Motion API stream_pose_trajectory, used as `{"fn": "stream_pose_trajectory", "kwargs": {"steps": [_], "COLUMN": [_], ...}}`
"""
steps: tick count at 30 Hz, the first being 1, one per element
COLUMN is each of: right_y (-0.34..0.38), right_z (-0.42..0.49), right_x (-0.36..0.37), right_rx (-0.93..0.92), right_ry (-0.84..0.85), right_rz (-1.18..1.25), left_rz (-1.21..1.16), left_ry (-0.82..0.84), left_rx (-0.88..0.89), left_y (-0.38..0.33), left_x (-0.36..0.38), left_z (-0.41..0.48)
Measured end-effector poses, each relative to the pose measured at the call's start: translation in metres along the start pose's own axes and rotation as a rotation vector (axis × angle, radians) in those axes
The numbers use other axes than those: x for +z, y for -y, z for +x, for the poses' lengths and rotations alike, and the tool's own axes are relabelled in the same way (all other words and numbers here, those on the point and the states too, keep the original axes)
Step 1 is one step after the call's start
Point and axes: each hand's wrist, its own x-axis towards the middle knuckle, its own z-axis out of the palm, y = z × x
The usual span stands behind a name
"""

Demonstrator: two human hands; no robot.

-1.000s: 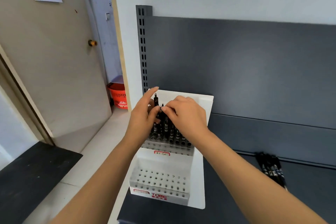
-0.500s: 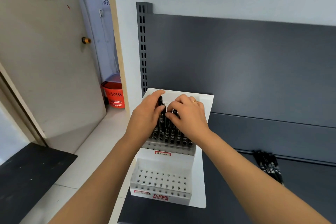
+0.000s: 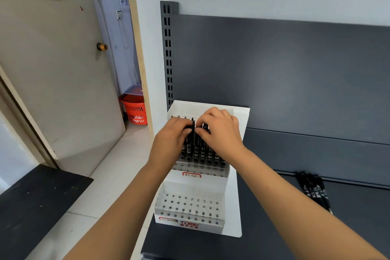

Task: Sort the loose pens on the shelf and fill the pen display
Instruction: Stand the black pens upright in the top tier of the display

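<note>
Pens (image 3: 199, 151) upright in display (image 3: 234, 207) top tier; fingers (image 3: 179, 122) of L hand (image 3: 172, 139) & R hand (image 3: 221, 133) each pinch one.

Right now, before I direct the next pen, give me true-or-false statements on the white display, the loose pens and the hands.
The lower tier of the white plastic pen display is full. False: its holes are empty.
Its upper tier holds black pens. True.
On the dark grey shelf, right of the display, lie loose black pens. True.
The left hand rests on the shelf. False: it and the right hand both grip upper-tier pens.
</note>
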Motion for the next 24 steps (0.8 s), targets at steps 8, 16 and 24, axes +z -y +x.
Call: {"fn": "stream_pose_trajectory", "kwargs": {"steps": [8,16,24], "right_y": [0.008,0.001,-0.003], "right_z": [-0.005,-0.003,-0.007], "right_x": [0.003,0.000,-0.002], "right_rx": [0.061,0.049,0.036], "right_ry": [-0.052,0.037,-0.070], "right_rz": [-0.087,-0.032,0.068], "left_rz": [0.040,-0.015,0.106], "left_ry": [0.008,0.049,-0.099], "left_rx": [-0.050,-0.067,0.080], "left_y": [-0.003,-0.004,-0.018], "left_x": [0.005,0.001,0.004], "left_z": [0.005,-0.002,0.007]}}
